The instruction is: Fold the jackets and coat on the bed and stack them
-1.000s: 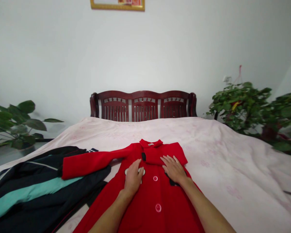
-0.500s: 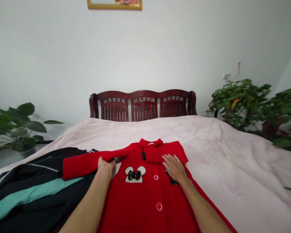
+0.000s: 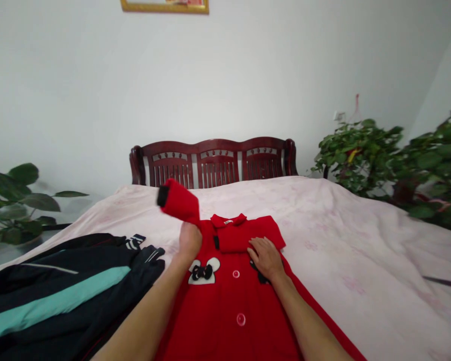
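A red coat [image 3: 221, 306] lies front up on the bed, with round red buttons, a collar and a white mouse-ear patch [image 3: 204, 271] with a black bow. My left hand [image 3: 190, 242] grips the coat's left-side sleeve [image 3: 180, 200] and holds it up off the bed, its black cuff pointing up and left. The other sleeve [image 3: 236, 237] lies folded across the chest. My right hand [image 3: 265, 254] rests on that folded sleeve with fingers stretched flat, partly covering a second dark patch.
A dark navy garment with a mint stripe [image 3: 71, 296] lies on the left of the pale pink sheet [image 3: 346, 250]. A carved dark wood headboard [image 3: 214, 160] stands at the wall. Leafy plants flank the bed, left [image 3: 22, 200] and right [image 3: 361, 155].
My left hand has lifted the sleeve off the navy garment and swung it up and to the right. My right hand stays on the folded sleeve. The view has shifted slightly.
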Demonstrator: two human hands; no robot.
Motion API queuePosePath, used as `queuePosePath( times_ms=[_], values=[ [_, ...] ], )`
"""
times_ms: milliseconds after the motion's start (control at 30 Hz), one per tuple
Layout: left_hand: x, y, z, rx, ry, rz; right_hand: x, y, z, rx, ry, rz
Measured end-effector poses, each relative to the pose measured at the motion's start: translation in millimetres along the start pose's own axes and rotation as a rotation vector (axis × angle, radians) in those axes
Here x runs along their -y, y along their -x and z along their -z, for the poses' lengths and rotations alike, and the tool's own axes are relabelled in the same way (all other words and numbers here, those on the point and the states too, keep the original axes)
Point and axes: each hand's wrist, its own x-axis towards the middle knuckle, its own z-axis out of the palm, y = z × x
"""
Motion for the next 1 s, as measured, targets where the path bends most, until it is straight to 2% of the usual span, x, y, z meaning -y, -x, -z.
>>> queuePosePath(
  times_ms=[100, 167, 233, 333, 400, 500, 633, 767, 1000],
  values=[
    [-22, 30, -22.8, 0.321, -0.055, -0.231, 2, 1, 8, -0.080, 0.032, -0.066],
    [-28, 50, -33.2, 0.461, -0.113, -0.300, 2, 2, 11, -0.128, 0.057, -0.115],
    [-29, 62, -38.8, 0.538, -0.174, -0.321, 2, 3, 13, -0.166, 0.069, -0.147],
    [-27, 67, -40.6, 0.574, -0.236, -0.327, 2, 4, 13, -0.209, 0.071, -0.173],
    [-26, 68, -39.9, 0.569, -0.259, -0.322, 1, 5, 12, -0.258, 0.017, -0.194],
    [-26, 73, -39.8, 0.485, -0.277, -0.329, -1, 6, 12, -0.315, -0.142, -0.259],
    [-25, 84, -41.7, 0.323, -0.271, -0.353, -1, 7, 15, -0.219, -0.207, -0.322],
    [-23, 92, -41.3, 0.232, -0.227, -0.365, -2, 7, 15, -0.107, -0.193, -0.297],
    [-24, 97, -33.3, 0.118, -0.177, -0.337, -7, 1, 14, -0.196, -0.387, -0.219]
  ],
)
